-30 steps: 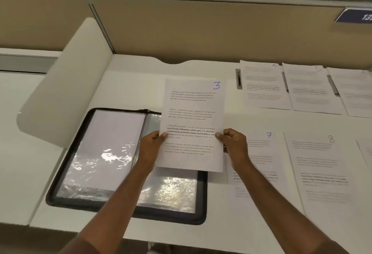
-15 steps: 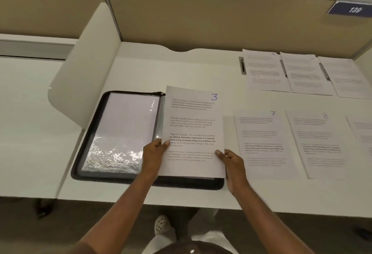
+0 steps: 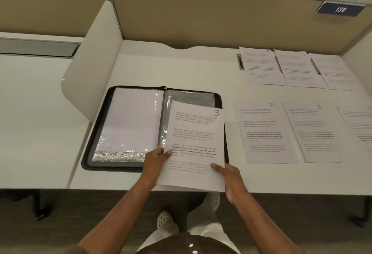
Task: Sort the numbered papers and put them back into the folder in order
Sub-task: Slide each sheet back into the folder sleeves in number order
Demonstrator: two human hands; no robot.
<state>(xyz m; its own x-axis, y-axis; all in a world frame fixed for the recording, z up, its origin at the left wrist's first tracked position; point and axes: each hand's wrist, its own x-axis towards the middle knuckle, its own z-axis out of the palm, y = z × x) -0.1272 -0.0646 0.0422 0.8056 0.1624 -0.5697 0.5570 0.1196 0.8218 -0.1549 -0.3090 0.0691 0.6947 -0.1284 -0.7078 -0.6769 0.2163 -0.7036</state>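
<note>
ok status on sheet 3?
Both hands pinch sheet 3: left hand, right hand. Held over the open folder, not yet sleeved. Nothing in the way.

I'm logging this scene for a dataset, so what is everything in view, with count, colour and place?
page 3: one, white, held over the folder's right half
folder: one, black, open on the desk, clear sleeves inside
far row of sheets: three, white, back right of the desk
near row of sheets: three, white, right of the folder, two marked 7 and 8
desk: one, white
side divider: one, white, left of the folder
number plate: one, dark blue, reads 139
left hand: grips page 3's left edge
right hand: grips its lower right corner
</note>
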